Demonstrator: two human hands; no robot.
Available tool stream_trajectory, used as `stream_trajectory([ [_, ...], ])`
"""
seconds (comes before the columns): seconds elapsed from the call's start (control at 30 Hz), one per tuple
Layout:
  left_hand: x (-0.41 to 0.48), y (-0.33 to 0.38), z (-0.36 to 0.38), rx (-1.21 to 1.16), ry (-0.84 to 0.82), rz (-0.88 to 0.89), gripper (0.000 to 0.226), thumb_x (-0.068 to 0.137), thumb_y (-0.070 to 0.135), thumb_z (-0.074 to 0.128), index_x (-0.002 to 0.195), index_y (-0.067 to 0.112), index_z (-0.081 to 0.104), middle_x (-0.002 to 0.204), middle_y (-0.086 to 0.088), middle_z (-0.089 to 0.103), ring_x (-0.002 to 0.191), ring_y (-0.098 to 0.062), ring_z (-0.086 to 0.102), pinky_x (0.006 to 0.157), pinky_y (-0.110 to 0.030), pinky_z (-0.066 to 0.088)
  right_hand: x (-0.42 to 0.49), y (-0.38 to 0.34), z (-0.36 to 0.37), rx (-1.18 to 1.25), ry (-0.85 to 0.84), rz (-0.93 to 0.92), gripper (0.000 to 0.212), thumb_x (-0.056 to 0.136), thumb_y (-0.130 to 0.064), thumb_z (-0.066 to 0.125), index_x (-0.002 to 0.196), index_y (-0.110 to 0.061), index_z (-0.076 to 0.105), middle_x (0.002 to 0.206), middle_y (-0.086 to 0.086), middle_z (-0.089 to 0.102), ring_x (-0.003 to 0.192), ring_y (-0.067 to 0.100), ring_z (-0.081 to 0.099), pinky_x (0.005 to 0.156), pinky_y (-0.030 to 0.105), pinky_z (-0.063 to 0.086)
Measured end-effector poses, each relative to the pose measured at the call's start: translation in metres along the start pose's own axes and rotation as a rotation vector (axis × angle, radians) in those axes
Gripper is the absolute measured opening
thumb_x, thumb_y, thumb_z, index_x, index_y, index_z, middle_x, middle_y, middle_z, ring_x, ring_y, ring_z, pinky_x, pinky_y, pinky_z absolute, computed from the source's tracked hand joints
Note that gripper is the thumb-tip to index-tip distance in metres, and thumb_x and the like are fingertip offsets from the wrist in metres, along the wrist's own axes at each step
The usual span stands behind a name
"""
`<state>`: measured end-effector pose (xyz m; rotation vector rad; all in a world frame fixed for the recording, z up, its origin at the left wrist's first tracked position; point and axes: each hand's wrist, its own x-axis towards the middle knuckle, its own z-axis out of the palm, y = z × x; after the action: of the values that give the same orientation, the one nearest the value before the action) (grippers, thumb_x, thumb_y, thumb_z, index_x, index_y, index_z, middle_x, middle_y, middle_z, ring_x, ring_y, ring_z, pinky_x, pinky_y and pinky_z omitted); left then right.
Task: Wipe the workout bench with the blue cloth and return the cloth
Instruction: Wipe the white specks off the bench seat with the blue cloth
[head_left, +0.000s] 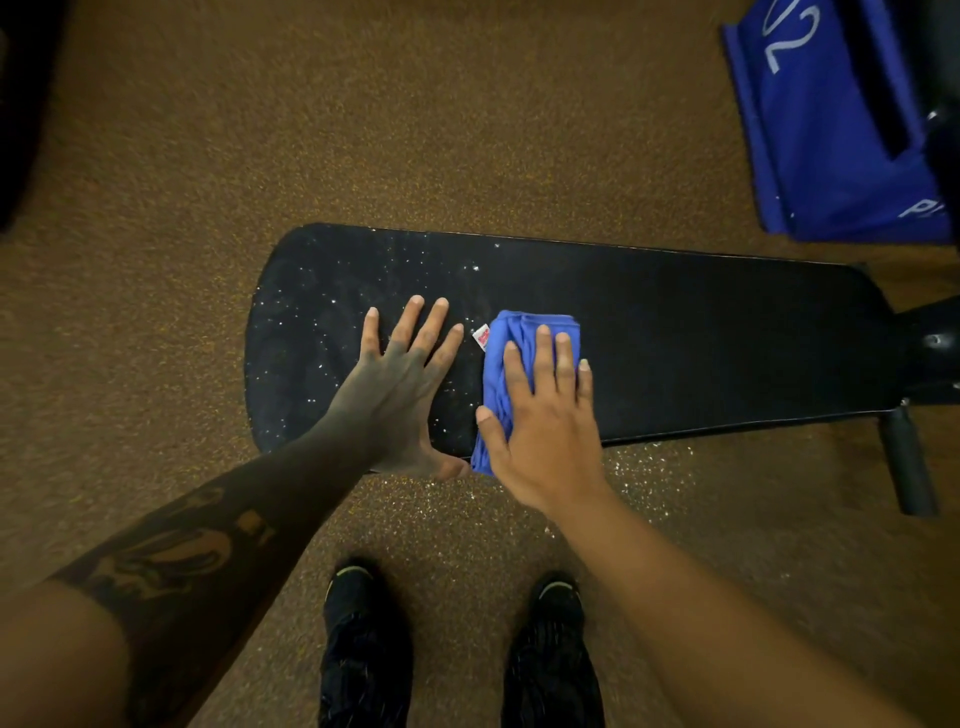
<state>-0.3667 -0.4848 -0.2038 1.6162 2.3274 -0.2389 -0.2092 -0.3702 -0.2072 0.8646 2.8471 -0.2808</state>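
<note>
A long black workout bench (701, 338) lies across the middle of the head view. Its left half is speckled with white specks; its right half looks dark and plain. A folded blue cloth (511, 338) with a small red and white tag rests on the pad near the middle. My right hand (545, 410) presses flat on the cloth, fingers pointing away from me. Just left of the cloth, my left hand (400, 384) lies flat on the bench with fingers spread and holds nothing.
Speckled brown gym floor (363, 130) surrounds the bench. A blue box with white lettering (821, 130) stands at the upper right. The bench's black metal frame and foot (909, 457) stick out at the right. My two black shoes (363, 639) stand below the bench.
</note>
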Motion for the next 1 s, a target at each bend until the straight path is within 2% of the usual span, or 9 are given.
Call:
stream_trajectory([
  [0.1, -0.003, -0.005, 0.000, 0.002, -0.001, -0.025, 0.152, 0.043, 0.107, 0.030, 0.153, 0.012, -0.015, 0.162, -0.015, -0.024, 0.149, -0.036, -0.020, 0.118, -0.066, 0.000, 0.003, 0.008, -0.008, 0.024, 0.018, -0.025, 0.075, 0.097, -0.058, 0.023, 0.158, -0.020, 0.000, 0.165, 0.012, -0.012, 0.150, 0.027, -0.019, 0.122, 0.051, -0.003],
  [0.23, -0.012, -0.015, 0.004, 0.011, -0.005, -0.060, 0.152, 0.043, 0.106, 0.029, 0.154, 0.011, -0.014, 0.162, -0.015, -0.023, 0.150, -0.037, -0.018, 0.119, -0.065, 0.001, 0.003, -0.007, 0.003, 0.022, -0.006, 0.010, 0.069, 0.101, -0.051, 0.021, 0.157, -0.015, 0.003, 0.165, 0.012, -0.006, 0.151, 0.030, -0.014, 0.122, 0.053, 0.004],
  [0.4, -0.015, -0.019, 0.006, -0.044, -0.002, -0.063, 0.152, 0.044, 0.107, 0.028, 0.155, 0.009, -0.008, 0.163, -0.015, -0.019, 0.151, -0.036, -0.016, 0.119, -0.065, 0.000, 0.009, -0.007, 0.007, -0.038, -0.033, -0.272, 0.063, 0.102, -0.044, 0.023, 0.156, -0.017, 0.007, 0.166, 0.010, 0.000, 0.152, 0.028, -0.006, 0.122, 0.053, 0.010],
  [0.53, -0.015, -0.019, 0.006, -0.029, -0.005, -0.062, 0.152, 0.044, 0.106, 0.030, 0.153, 0.010, -0.015, 0.162, -0.015, -0.023, 0.150, -0.036, -0.019, 0.119, -0.065, 0.000, 0.037, -0.014, 0.000, 0.056, 0.015, 0.041, 0.062, 0.102, -0.040, 0.023, 0.157, -0.014, 0.010, 0.165, 0.012, -0.001, 0.152, 0.029, -0.008, 0.122, 0.051, 0.006],
  [0.67, -0.016, -0.019, 0.006, -0.050, 0.011, -0.064, 0.153, 0.046, 0.106, 0.030, 0.153, 0.007, -0.012, 0.164, -0.016, -0.018, 0.151, -0.036, -0.015, 0.119, -0.064, 0.001, 0.036, -0.022, 0.001, -0.005, -0.024, -0.295, 0.062, 0.101, -0.040, 0.023, 0.157, -0.015, 0.013, 0.166, 0.011, 0.002, 0.152, 0.028, -0.004, 0.122, 0.051, 0.009],
  [0.7, -0.016, -0.020, 0.006, -0.048, 0.012, -0.069, 0.154, 0.045, 0.107, 0.029, 0.153, 0.006, -0.012, 0.163, -0.016, -0.018, 0.151, -0.037, -0.014, 0.119, -0.064, 0.002, 0.043, -0.016, -0.002, -0.010, -0.024, -0.306, 0.061, 0.101, -0.040, 0.023, 0.157, -0.016, 0.013, 0.166, 0.010, 0.002, 0.152, 0.026, -0.004, 0.122, 0.051, 0.009],
  [0.83, -0.015, -0.020, 0.006, -0.038, -0.015, -0.084, 0.156, 0.042, 0.107, 0.029, 0.151, 0.007, -0.018, 0.161, -0.016, -0.026, 0.149, -0.037, -0.020, 0.119, -0.064, 0.000, 0.070, -0.022, -0.006, 0.080, 0.024, 0.049, 0.060, 0.102, -0.035, 0.028, 0.156, -0.012, 0.014, 0.165, 0.014, -0.001, 0.152, 0.030, -0.006, 0.122, 0.051, 0.004],
  [0.97, -0.015, -0.021, 0.007, -0.040, -0.008, -0.078, 0.155, 0.044, 0.107, 0.029, 0.152, 0.006, -0.016, 0.162, -0.016, -0.023, 0.150, -0.037, -0.019, 0.119, -0.065, 0.001, 0.071, -0.026, -0.009, 0.011, -0.005, -0.247, 0.061, 0.103, -0.036, 0.029, 0.157, -0.013, 0.013, 0.166, 0.010, 0.000, 0.152, 0.027, -0.005, 0.123, 0.049, 0.005],
  [1.0, -0.015, -0.021, 0.007, -0.043, -0.011, -0.076, 0.155, 0.043, 0.107, 0.028, 0.152, 0.006, -0.017, 0.162, -0.016, -0.023, 0.150, -0.037, -0.019, 0.119, -0.065, 0.001, 0.076, -0.020, -0.011, 0.005, -0.009, -0.238, 0.060, 0.103, -0.036, 0.027, 0.157, -0.014, 0.012, 0.166, 0.009, 0.000, 0.152, 0.025, -0.005, 0.123, 0.048, 0.005],
])
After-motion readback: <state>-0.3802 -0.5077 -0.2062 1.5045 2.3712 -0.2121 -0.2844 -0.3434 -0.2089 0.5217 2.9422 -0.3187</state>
